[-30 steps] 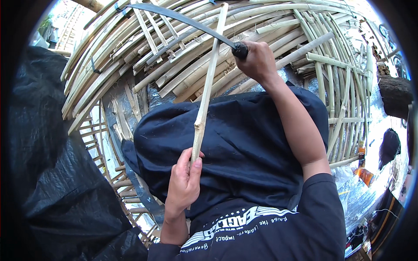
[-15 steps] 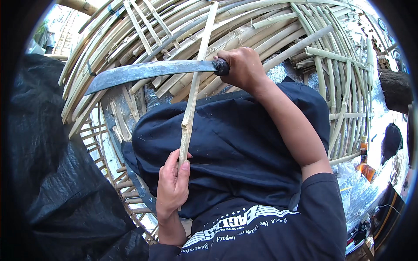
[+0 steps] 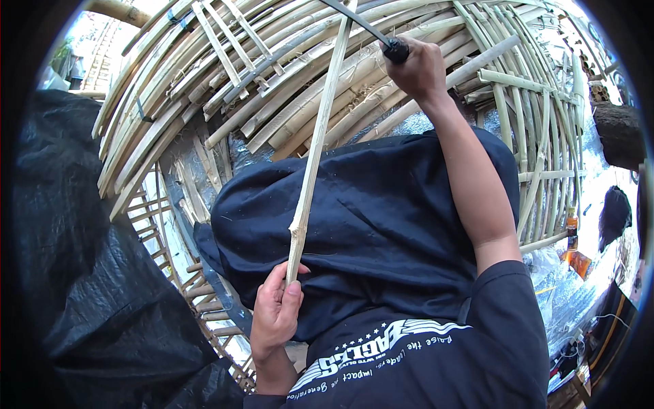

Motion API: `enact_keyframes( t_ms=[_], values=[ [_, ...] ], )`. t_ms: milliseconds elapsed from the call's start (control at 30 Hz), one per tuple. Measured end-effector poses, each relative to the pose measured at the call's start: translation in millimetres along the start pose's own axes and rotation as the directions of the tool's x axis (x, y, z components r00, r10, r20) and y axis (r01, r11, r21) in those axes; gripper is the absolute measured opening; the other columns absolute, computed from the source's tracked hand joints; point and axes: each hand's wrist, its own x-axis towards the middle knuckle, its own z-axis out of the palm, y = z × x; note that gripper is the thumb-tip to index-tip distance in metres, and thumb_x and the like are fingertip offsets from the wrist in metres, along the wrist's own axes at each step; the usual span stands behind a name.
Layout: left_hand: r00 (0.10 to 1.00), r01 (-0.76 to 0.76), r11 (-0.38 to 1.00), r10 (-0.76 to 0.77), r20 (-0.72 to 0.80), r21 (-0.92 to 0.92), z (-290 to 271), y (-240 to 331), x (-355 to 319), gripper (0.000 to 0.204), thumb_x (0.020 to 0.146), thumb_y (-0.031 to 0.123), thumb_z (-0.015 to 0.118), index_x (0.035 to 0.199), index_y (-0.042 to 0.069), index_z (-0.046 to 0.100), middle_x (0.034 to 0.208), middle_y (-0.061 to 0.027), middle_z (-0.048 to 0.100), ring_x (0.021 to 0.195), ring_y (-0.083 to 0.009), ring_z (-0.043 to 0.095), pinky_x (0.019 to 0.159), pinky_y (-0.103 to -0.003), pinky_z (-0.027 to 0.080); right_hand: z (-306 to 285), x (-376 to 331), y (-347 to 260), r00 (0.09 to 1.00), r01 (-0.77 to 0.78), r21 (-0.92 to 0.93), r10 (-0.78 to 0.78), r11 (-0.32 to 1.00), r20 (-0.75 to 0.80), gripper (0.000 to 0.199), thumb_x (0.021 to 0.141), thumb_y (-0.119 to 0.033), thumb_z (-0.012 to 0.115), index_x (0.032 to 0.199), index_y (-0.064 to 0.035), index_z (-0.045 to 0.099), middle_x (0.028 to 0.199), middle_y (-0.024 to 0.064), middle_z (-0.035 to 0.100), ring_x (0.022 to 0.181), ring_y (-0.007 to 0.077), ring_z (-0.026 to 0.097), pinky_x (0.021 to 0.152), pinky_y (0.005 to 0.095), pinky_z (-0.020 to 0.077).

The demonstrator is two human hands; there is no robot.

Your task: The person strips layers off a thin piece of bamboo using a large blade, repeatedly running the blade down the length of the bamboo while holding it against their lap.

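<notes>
My left hand [image 3: 277, 310] is closed around the near end of a long, pale bamboo strip [image 3: 317, 151], thumb on top. The strip slants up and away over my dark-clothed lap, with a knobby node a little beyond my fingers. My right hand [image 3: 419, 68] grips the black handle [image 3: 395, 51] of a machete, out at the far side. Its blade [image 3: 364, 26] shows narrow, nearly edge-on, and crosses the strip close to the strip's far end. The blade's tip runs out of the picture at the top.
Curved bundles of split bamboo [image 3: 272, 75] lie beyond my knees. A bamboo lattice [image 3: 538, 129] stands at the right, with a bottle [image 3: 571, 225] near it. Black sheeting [image 3: 109, 273] hangs on the left beside a slatted bamboo frame [image 3: 204, 300].
My right hand has moved away and to the right with the machete, whose blade has turned from broadside to nearly edge-on. My left hand has drawn slightly nearer with the strip.
</notes>
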Motion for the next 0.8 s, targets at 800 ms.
enact_keyframes(
  t_ms=[800],
  values=[
    [1.0,0.021,0.995,-0.02,0.004,-0.097,2.1,-13.0,-1.4,0.024,0.108,0.015,0.053,0.125,-0.002,0.054,0.066,0.0095,0.039,0.053,0.0019,0.032,0.048,-0.02,0.02,14.8,-10.2,-16.6,0.994,0.107,0.21,-0.109,0.972,-0.002,0.019,0.088,-0.021,0.073,0.085,-0.0021,0.073,0.07,0.0202,0.066,0.064,0.0382,0.066,0.061,0.0416,0.0516]
  ],
)
